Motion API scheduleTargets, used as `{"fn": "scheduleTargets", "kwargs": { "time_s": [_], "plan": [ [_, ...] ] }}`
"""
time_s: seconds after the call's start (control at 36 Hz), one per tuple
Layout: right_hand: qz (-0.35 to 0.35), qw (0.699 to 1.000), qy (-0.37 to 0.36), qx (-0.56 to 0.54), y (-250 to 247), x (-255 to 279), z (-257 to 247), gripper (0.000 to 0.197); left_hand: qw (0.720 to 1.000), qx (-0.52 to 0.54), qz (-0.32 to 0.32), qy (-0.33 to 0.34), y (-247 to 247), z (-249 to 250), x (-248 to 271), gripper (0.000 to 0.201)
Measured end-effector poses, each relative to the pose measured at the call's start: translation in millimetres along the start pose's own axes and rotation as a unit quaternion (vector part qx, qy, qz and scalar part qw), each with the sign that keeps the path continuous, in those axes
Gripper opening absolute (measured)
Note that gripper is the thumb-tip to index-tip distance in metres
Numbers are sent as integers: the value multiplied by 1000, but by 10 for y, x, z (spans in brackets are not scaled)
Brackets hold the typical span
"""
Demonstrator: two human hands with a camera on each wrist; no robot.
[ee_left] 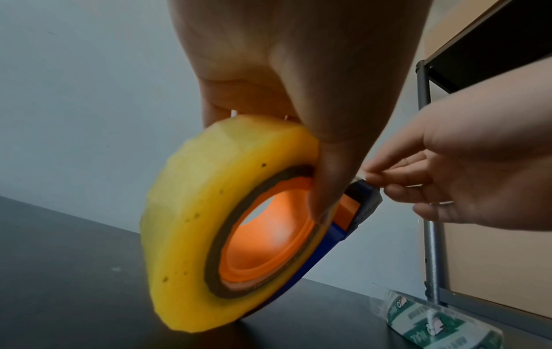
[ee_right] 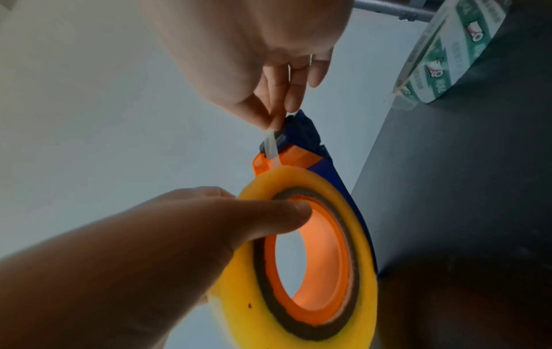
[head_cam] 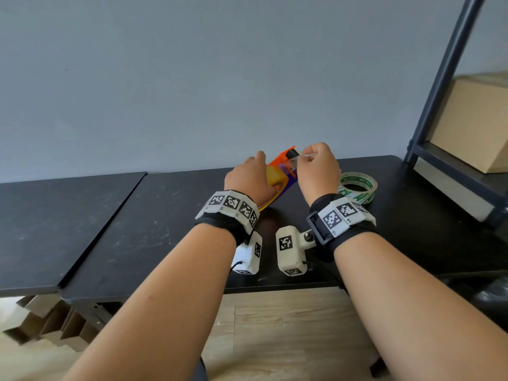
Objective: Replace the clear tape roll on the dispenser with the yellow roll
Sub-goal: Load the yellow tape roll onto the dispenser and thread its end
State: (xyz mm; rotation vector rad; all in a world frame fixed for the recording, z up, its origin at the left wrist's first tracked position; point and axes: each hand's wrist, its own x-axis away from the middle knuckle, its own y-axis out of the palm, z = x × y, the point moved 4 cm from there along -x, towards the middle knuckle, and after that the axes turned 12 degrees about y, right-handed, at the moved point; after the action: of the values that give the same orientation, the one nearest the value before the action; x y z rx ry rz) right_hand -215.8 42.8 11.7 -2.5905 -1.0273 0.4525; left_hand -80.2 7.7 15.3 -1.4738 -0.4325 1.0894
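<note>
The yellow roll [ee_left: 191,212] is already sitting on the dispenser [ee_right: 307,134], seated over the orange hub [ee_right: 322,266], with the whole thing tipped up on the black counter [head_cam: 137,215]. The left hand [head_cam: 248,178] has its grip clenched on the roll and dispenser, thumb hooked into the core. The right hand [head_cam: 316,169] is pinching the free tape end [ee_right: 272,144] and leading it up toward the cutter at the dispenser's nose — looks like the threading step to me.

The clear tape roll [head_cam: 357,187] lies flat on the counter just to the right, off the dispenser.

What could go wrong: that strip is narrow and sticky, so it could fold onto itself or grab the fingers [ee_right: 294,94] — or slip and snap back onto the roll if the pinch loosens.
</note>
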Motion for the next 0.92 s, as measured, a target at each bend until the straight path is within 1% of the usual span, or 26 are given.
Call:
{"fn": "scheduleTargets", "kwargs": {
  "time_s": [0.06, 0.11, 0.22, 0.36, 0.47, 0.58, 0.69, 0.81, 0.92],
  "plan": [
    [3, 1000, -11, 3, -4, 0, -14, 26, 1000, -2, -1, 4, 3, 10, 4, 48],
    [9, 999, -34, 14, 8, 1, -29, 28, 1000, -2, -2, 8, 4, 13, 2, 47],
    [22, 997, -72, 13, 39, -13, -47, 23, 1000, -1, -8, 19, -3, 8, -14, 44],
    [32, 995, -93, 17, 44, -58, -23, 20, 999, 2, -26, 39, 3, 16, -33, 40],
    [29, 994, -104, 4, 24, -73, -2, 17, 998, 19, -34, 44, 12, 10, -37, 42],
    [26, 995, -100, 6, 16, -62, -17, 20, 997, 31, -43, 53, -1, 16, -45, 42],
    [43, 995, -88, 13, 19, -52, -17, 22, 997, 30, -45, 54, -7, 11, -43, 43],
    [58, 995, -73, 28, 5, -55, 1, 22, 998, 35, -37, 46, -7, -8, -43, 47],
    [58, 996, -60, 22, -7, -74, 10, 22, 998, 42, -24, 35, -24, 4, -35, 45]
  ]
}}
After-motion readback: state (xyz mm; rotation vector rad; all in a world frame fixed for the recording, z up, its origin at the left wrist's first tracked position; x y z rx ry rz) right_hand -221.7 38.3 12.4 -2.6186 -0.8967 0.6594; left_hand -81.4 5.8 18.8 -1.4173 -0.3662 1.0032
